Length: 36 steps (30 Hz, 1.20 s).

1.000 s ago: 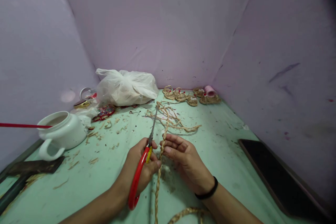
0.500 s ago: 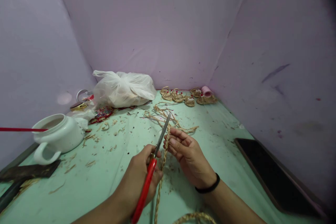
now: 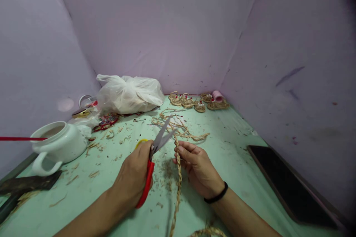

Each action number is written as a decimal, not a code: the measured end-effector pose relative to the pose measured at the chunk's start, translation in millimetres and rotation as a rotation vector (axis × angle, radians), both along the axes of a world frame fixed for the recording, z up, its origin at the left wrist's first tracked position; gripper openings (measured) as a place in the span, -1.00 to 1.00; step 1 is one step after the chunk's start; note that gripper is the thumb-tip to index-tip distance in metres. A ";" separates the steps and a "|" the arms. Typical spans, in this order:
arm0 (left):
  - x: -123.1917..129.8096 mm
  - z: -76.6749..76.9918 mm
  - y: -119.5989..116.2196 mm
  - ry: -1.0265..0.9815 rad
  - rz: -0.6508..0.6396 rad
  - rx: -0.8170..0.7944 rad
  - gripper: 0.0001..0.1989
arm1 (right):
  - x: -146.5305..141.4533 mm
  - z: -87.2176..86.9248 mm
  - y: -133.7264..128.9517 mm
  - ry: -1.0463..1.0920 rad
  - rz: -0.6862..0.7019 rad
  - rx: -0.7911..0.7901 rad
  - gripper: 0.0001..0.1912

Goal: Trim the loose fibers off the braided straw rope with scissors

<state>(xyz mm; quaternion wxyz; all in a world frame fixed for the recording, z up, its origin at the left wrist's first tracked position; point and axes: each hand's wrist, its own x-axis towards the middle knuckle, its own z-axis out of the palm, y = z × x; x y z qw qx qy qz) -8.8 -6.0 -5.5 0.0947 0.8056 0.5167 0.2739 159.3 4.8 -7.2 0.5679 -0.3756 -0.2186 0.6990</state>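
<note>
My left hand (image 3: pixel 135 176) grips a pair of scissors (image 3: pixel 147 183) with red handles. Their blades are spread apart and point up and to the right, close to the top of a braided straw cord (image 3: pixel 178 177). Between the thumb and fingers of my right hand (image 3: pixel 196 166), the cord is pinched near its upper end. From there it hangs down toward the lower edge of the view, where another stretch of braid curves. A black band circles my right wrist. Beyond the blades lie loose braided strands (image 3: pixel 191 135) on the green tabletop.
At the back are a white plastic bag (image 3: pixel 132 94), several small woven straw pieces with beads (image 3: pixel 187 100) and a pink spool (image 3: pixel 217 96). A white pot (image 3: pixel 59 144) and a dark-bladed tool (image 3: pixel 30 183) sit left. A black phone-like slab (image 3: pixel 286 185) lies right. Straw scraps are scattered about.
The scissors have opened, and my left hand has shifted left, away from the cord. My right hand still pinches the cord at nearly the same place.
</note>
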 end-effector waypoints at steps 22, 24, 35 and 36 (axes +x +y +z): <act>1.8 -8.3 14.6 0.426 0.036 0.069 -0.72 | -2.8 1.0 -3.9 -0.145 0.035 0.129 -0.82; 1.8 -8.1 14.5 0.461 0.053 0.094 -0.73 | -3.1 0.6 -4.1 -0.136 0.041 0.128 -0.82; -5.4 -14.4 20.0 0.314 0.075 0.187 -0.69 | 6.1 11.0 -1.5 0.015 -0.001 0.011 -0.73; -5.9 -14.7 20.0 0.316 0.071 0.194 -0.69 | 6.1 11.2 -1.3 0.018 -0.004 0.012 -0.74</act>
